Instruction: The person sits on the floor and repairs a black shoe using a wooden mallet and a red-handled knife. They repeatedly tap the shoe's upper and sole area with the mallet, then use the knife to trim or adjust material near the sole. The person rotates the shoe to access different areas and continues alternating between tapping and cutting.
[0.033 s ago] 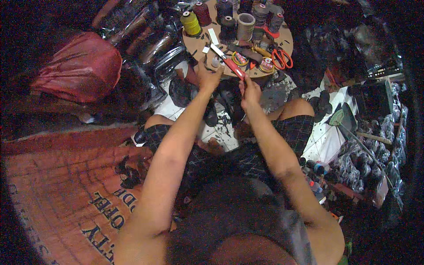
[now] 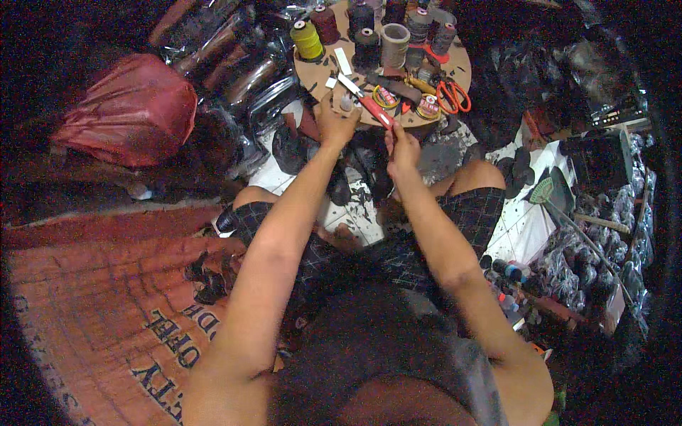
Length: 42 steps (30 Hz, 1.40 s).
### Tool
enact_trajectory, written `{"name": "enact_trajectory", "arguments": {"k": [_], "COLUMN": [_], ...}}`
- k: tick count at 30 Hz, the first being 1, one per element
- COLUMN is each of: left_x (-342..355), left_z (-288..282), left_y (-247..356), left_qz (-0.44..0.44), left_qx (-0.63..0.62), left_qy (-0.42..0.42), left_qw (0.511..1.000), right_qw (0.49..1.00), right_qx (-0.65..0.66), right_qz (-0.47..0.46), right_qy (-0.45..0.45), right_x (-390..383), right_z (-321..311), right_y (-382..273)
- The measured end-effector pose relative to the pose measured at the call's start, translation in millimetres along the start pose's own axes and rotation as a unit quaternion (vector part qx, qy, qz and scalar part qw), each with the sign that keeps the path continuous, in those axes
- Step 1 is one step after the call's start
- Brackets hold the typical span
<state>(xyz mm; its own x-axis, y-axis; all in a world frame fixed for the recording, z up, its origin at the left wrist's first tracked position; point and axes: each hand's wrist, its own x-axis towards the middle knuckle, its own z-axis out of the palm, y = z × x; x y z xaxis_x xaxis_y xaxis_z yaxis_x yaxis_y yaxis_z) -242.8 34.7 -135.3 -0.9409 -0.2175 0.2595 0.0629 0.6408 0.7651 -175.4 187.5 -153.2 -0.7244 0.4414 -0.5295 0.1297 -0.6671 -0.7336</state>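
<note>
My right hand [image 2: 405, 150] is closed round the end of a red-handled cutter knife [image 2: 375, 108]. Its pale blade points away and to the left over a round wooden table [image 2: 310, 75]. My left hand [image 2: 337, 128] reaches over the table's near left edge, fingers apart, beside the knife. Between those fingers lies a small pale, rounded thing [image 2: 346, 101], too blurred to name; I see no grip on it. Two white strips, a long one [image 2: 342, 61] and a short one [image 2: 331, 83], rest beyond the blade. Orange-handled scissors [image 2: 453, 96] lie to the right.
Thread spools, among them a yellow one [image 2: 306, 40], crowd the table's far side. Two round tins [image 2: 428, 105] sit near the scissors. At left are a red bag [image 2: 135, 110] and an orange printed sack [image 2: 106, 305]. Plastic-wrapped items [image 2: 575, 266] pile up at right.
My left fingers look slightly more spread over the small pale thing. My right hand keeps its hold on the cutter knife, and the rest looks the same.
</note>
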Motion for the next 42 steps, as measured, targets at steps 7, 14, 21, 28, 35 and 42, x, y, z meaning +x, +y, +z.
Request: {"name": "enact_trajectory", "arguments": {"k": [7,14,21,28,35,42], "left_x": [26,53,69,80,78,70], "left_z": [9,3,2,6,17,20], "left_y": [-3,2,14,5,-22,-27], "left_qz": [-0.009,0.017,0.022,0.085,0.125,0.078], "left_qx": [-0.027,-0.016,0.059,0.057,0.050,0.004], "left_qy": [-0.031,-0.033,-0.091,-0.084,-0.083,-0.083], "left_qw": [0.999,0.999,0.994,0.991,0.987,0.993], "right_qw": [0.999,0.994,0.996,0.998,0.986,0.970], "right_qx": [0.032,0.085,0.087,-0.008,-0.083,-0.169], "right_qz": [-0.035,-0.058,-0.021,-0.025,-0.138,-0.112], "right_qy": [-0.009,-0.027,-0.005,-0.056,-0.049,0.137], "right_x": [-13,-27,0,12,-5,22], "right_z": [8,38,94,100,54,-27], "right_y": [0,-6,-4,-14,-26,40]}}
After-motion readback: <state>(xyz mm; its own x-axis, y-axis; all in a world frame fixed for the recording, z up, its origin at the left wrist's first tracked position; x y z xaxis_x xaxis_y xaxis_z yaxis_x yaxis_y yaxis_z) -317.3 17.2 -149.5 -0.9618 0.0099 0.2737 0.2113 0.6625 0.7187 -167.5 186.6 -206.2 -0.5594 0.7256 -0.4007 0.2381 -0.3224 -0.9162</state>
